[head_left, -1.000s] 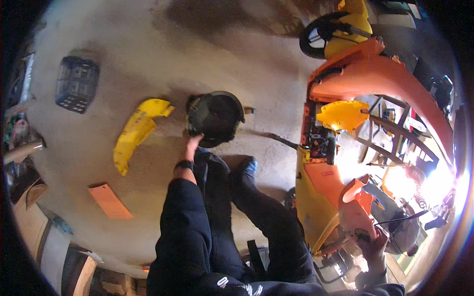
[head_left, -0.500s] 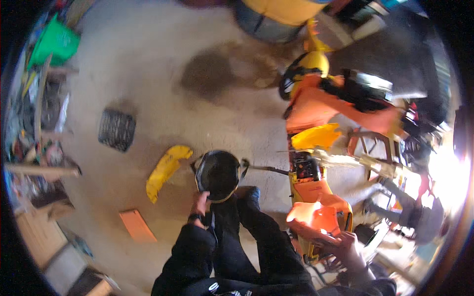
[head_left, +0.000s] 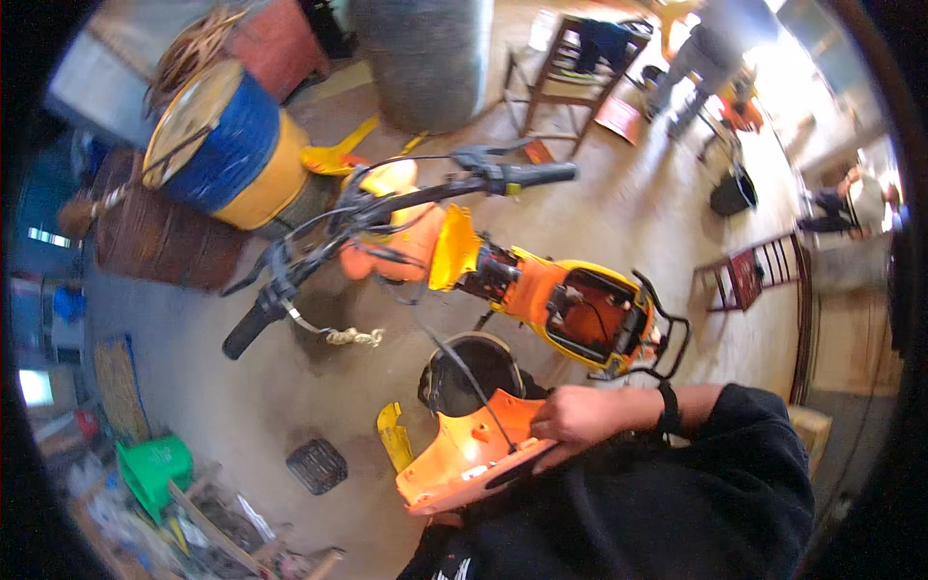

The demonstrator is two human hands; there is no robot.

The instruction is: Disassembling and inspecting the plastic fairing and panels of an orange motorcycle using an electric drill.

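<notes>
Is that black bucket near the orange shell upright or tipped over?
The bucket is upright: its round mouth faces up, partly behind the orange shell.

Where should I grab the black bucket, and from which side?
Probably by the left rim of the bucket, coming from above left and curling over the edge: it stands mouth up with that edge exposed, while the orange panel hides its near side here.

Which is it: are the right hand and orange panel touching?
Touching: the head view shows the right hand gripping the orange panel by its edge.
</notes>
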